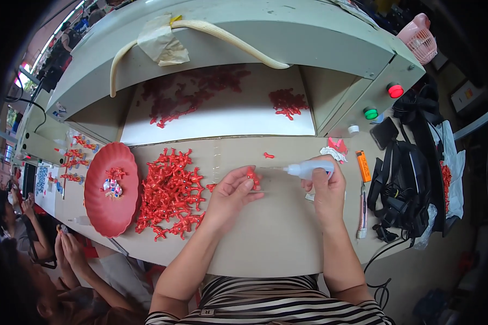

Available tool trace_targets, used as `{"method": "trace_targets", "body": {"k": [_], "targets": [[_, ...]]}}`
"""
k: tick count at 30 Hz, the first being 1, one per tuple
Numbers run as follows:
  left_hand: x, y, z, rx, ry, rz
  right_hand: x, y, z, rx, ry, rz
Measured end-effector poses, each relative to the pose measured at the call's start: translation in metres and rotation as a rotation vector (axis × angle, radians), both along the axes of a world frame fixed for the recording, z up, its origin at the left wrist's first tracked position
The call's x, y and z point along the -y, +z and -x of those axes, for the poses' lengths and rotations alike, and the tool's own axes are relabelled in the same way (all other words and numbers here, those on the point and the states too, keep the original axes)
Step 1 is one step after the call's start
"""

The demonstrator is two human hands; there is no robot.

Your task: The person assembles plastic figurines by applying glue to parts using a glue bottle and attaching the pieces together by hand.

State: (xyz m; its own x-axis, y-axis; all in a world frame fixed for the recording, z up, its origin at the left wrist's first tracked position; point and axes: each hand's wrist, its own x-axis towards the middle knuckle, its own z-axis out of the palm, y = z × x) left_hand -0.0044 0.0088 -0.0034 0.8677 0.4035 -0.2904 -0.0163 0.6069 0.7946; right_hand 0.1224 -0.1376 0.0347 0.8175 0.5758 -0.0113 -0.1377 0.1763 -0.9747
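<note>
In the middle of the table, my left hand pinches a small red figurine between thumb and fingers. My right hand is closed round a white squeeze bottle, tilted on its side. The bottle's thin nozzle points left at the figurine; whether the tip touches it I cannot tell. Just beyond my hands lies a small loose red piece. Left of my left hand spreads a big heap of red figurines.
A pink scalloped bowl holds a few small parts. Ahead stands a grey cabinet with red pieces on white sheeting inside. At right are an orange box, a cutter, a phone and black straps. Co-workers sit at lower left.
</note>
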Motion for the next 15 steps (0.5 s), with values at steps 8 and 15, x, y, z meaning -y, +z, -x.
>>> {"method": "trace_targets", "body": {"k": [8,15], "targets": [[-0.0033,-0.0022,0.0020,0.072,-0.008,0.143,-0.0041,-0.0060,0.0032,0.273,0.007,0.059],[0.0020,-0.0019,0.0031,0.077,-0.006,0.222,-0.0032,-0.0033,0.0053,0.365,-0.025,0.098]]}}
